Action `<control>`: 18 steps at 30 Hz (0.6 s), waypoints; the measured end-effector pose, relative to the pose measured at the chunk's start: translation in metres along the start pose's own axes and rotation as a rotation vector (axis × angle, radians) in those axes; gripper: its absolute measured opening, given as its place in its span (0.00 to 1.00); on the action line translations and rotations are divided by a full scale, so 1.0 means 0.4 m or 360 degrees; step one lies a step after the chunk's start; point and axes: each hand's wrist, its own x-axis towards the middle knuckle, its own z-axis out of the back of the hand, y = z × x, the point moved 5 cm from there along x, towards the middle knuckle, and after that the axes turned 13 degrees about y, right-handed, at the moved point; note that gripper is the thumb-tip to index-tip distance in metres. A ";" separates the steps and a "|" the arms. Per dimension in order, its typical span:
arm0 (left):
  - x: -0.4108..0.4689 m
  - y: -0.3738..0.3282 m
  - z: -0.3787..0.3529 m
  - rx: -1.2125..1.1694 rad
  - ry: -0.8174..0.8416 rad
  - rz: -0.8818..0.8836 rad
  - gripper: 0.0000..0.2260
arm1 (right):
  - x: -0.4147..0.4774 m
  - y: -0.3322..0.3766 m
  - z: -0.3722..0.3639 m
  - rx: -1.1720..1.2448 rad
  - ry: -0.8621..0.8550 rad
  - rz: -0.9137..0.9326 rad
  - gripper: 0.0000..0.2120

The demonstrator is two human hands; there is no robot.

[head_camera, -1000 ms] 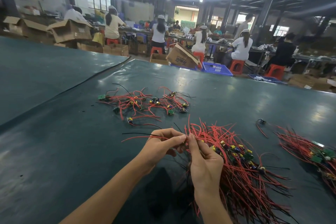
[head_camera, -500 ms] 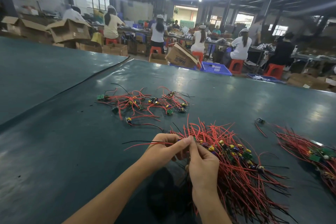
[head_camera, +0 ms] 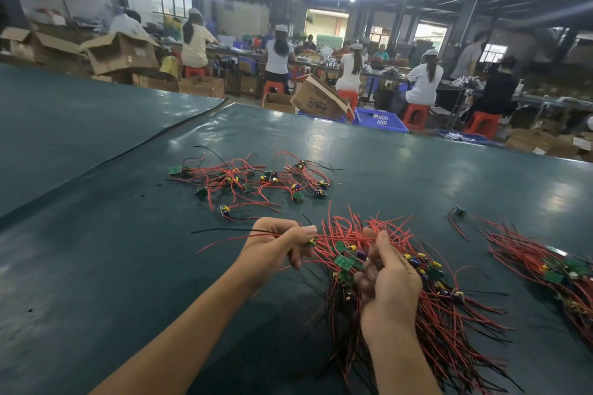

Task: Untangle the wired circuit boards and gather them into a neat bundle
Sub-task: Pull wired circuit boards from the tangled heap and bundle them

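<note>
Right in front of me lies the big sheaf of red and black wires with small green circuit boards [head_camera: 449, 314]. The boards are bunched near the top and the wire tails fan back toward me. My left hand [head_camera: 276, 247] pinches one red and black wire pair [head_camera: 224, 234] between thumb and curled fingers, pulled out taut to the left with its little board at my fingertips. My right hand [head_camera: 388, 276] is curled into the top of the sheaf, gripping boards and wires there to steady it.

I'd say this piece is being freed and lined up to join the bundle. Further off, a loose tangle of the same wired boards [head_camera: 250, 179] sprawls across the dark green surface [head_camera: 112, 282], and that's the work left. Well apart on my right sits a second gathered heap [head_camera: 545, 269], with one stray wired board [head_camera: 457, 212] lying near it. My guess is past halfway, with the far tangle and the stray to come.
</note>
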 end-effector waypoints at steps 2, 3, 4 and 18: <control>0.000 -0.001 0.010 -0.0038 -0.0040 -0.0019 0.16 | 0.001 0.003 0.002 0.0054 -0.0019 0.0017 0.12; -0.001 -0.001 0.012 -0.0066 -0.0056 -0.0020 0.16 | -0.001 0.000 0.002 0.0059 -0.0036 0.0024 0.13; -0.001 0.001 0.012 -0.0095 -0.0062 -0.0013 0.16 | -0.005 -0.003 0.002 0.0041 -0.0065 0.0031 0.15; -0.008 0.026 -0.051 0.0093 0.0138 0.0134 0.16 | -0.050 -0.041 -0.059 -0.0473 0.0041 0.0124 0.17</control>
